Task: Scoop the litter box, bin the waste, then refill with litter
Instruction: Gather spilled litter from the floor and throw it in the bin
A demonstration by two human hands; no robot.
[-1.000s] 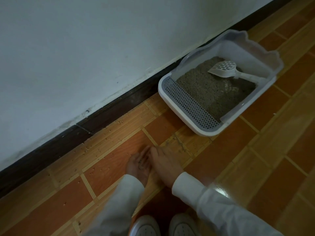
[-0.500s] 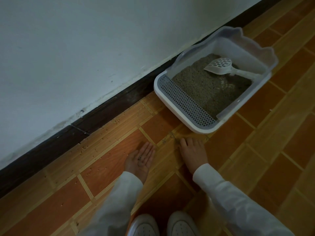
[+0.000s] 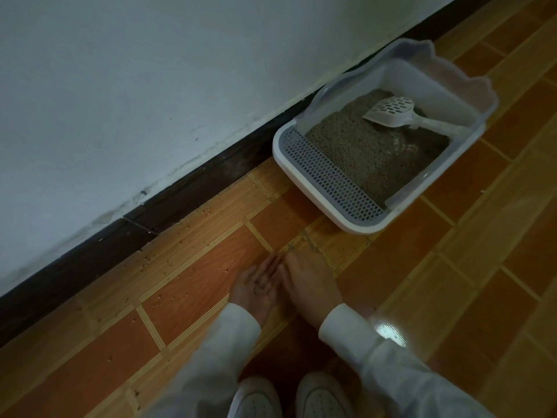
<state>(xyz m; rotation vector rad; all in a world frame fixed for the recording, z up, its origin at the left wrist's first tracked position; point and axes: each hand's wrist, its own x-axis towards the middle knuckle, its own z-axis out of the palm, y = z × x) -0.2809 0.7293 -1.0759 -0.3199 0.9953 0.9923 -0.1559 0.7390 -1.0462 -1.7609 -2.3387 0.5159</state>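
Two hands are recorded low in the centre of the frame, side by side on the tiled floor (image 3: 452,267). The left hand (image 3: 256,285) is turned palm up and cupped, with a few dark grains seen in the hollow; the fingers are loosely extended, not pinched. The right hand (image 3: 310,282) is laid palm down, flat, its edge touching the left, with nothing gripped. White sleeves and the toes of white shoes (image 3: 289,396) are noted at the bottom edge.

One litter box (image 3: 304,182), white with a grey perforated step, is placed in the upper right of the frame, against the dark skirting board (image 3: 180,191). It is filled with grey-brown litter (image 3: 361,155). One slotted white scoop (image 3: 391,111) is lodged in the litter, its handle resting toward the far-right rim.

Many scattered granules (image 3: 168,257) are spread over the floor in the left half of the frame, well apart from the box.

Handling, as judged: the granules are light, loose and easily rolled, so sweeping into a cupped palm is favoured over pinching. The scoop is judged stiff and light, best taken by the handle. The filled box is judged heavy; it would be lifted by both side rims.
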